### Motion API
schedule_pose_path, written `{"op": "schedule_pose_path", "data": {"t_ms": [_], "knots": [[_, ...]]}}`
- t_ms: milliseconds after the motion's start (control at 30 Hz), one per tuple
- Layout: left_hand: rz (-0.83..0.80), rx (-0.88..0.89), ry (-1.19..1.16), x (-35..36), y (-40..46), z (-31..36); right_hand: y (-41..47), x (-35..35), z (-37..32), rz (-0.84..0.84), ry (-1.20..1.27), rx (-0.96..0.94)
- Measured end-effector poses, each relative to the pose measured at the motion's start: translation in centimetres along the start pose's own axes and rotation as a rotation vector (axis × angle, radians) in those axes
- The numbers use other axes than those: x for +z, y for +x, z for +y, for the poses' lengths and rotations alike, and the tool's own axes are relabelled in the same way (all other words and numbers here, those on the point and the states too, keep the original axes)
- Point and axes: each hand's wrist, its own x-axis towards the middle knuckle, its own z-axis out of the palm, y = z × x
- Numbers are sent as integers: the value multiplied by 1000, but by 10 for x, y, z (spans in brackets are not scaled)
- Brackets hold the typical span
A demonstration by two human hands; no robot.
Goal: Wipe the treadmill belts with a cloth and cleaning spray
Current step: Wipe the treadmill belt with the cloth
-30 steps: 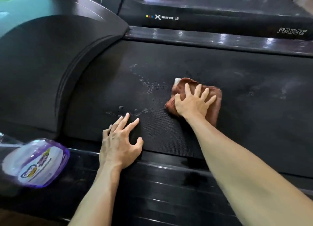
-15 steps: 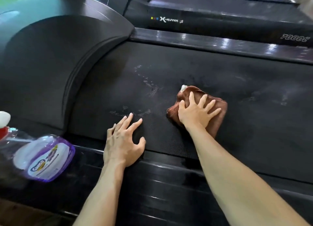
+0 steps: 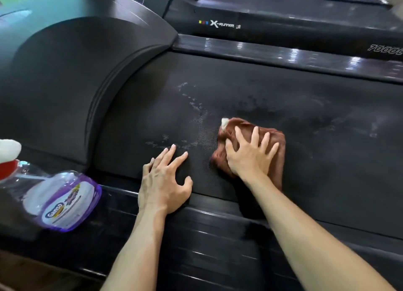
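While right hand (image 3: 250, 157) presses crumpled cloth (image 3: 275, 142), textured belt (image 3: 305, 120)

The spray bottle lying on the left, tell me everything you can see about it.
The spray bottle lies on its side on the treadmill's near side rail, left of the left hand, which does not touch it. Its body is clear plastic tinted purple, with a white label printed with a blue and yellow logo facing up. Its base points toward the hand, and its neck runs off toward the left edge of the picture, where a red collar and a white trigger head show, blurred and partly cut off. Nothing holds it.
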Motion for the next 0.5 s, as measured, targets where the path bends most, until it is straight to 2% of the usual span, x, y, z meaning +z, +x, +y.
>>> {"op": "schedule_pose_path", "data": {"t_ms": [67, 133, 233, 333, 400, 500], "knots": [[1, -1, 2, -1, -1, 1, 35, -3, -23, -27, -11, 28], [-2, 1, 8, -2, 0, 1, 56, -2, -49, -62, -38, -23], [-1, 0, -7, -3, -1, 1, 51, 3, -74, -85, -91, -261], [-2, -1, -3, -3, -1, 1, 22, 2, -54, -111, -103, -455], [-2, -2, -1, -2, -1, -1, 5, 4, -19, -78, -94, -411], [-4, -1, 3, -1, -1, 0, 9, -3, 15, -36, -32, -154]]}}
